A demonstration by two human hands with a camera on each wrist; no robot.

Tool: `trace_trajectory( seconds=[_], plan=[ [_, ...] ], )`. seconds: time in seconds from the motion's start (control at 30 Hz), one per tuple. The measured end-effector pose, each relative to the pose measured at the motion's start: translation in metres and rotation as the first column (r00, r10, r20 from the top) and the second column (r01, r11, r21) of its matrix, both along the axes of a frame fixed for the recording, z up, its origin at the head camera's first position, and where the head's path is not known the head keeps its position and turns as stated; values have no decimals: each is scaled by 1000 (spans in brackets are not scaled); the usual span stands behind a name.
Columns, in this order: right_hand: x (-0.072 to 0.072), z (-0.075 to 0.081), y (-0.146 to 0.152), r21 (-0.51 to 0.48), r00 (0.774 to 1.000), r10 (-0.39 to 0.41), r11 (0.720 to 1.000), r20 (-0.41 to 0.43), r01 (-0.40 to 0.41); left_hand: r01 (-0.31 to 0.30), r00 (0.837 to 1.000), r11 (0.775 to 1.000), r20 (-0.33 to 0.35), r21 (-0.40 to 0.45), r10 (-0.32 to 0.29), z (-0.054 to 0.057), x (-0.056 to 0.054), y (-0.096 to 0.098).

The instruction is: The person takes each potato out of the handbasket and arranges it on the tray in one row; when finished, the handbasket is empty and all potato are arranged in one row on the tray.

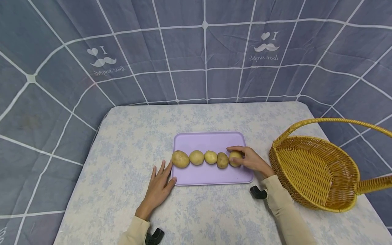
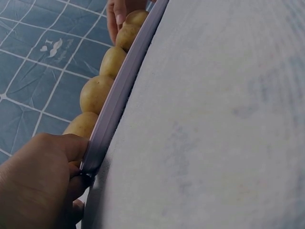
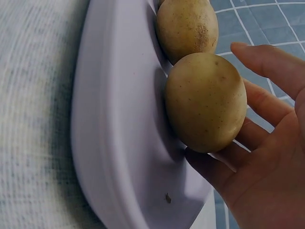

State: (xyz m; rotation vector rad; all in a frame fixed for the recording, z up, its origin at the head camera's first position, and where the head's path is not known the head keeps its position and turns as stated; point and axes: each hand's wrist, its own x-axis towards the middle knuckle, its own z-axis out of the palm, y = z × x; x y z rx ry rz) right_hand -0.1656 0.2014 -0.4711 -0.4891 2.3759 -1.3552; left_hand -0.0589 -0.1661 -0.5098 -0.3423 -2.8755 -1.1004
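Observation:
Several potatoes form a row on a lilac tray (image 1: 200, 177), from a large potato (image 1: 180, 159) at its left edge to a smaller potato (image 1: 234, 158) near its right side. My right hand (image 1: 249, 159) is around that rightmost potato (image 3: 206, 102). In the right wrist view its thumb (image 3: 269, 67) stands apart from the skin, and the other fingers lie behind and beside the potato, which sits on the tray. My left hand (image 1: 159, 187) rests with spread fingers at the tray's left edge, thumb at the front left corner. The left wrist view shows this hand (image 2: 43, 176) against the rim.
A yellow wicker basket (image 1: 352, 170) with a tall handle stands right of the tray, close to my right forearm. A pale floral cloth (image 1: 137, 129) covers the table. Blue-grey curtains (image 1: 183, 51) with white lines hang behind and at both sides.

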Motion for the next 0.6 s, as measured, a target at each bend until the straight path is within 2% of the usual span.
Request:
trace_trajectory(
  seconds=[0.33, 0.6],
  plan=[
    [-3, 0, 1, -16, 999, 7, 1000, -43, -7, -10, 1000, 1000, -6, 17, 10, -1, -2, -3],
    [1, 10, -4, -27, 997, 17, 999, -71, -19, -18, 999, 999, 34, 39, 16, 1, -1, -3]
  ],
)
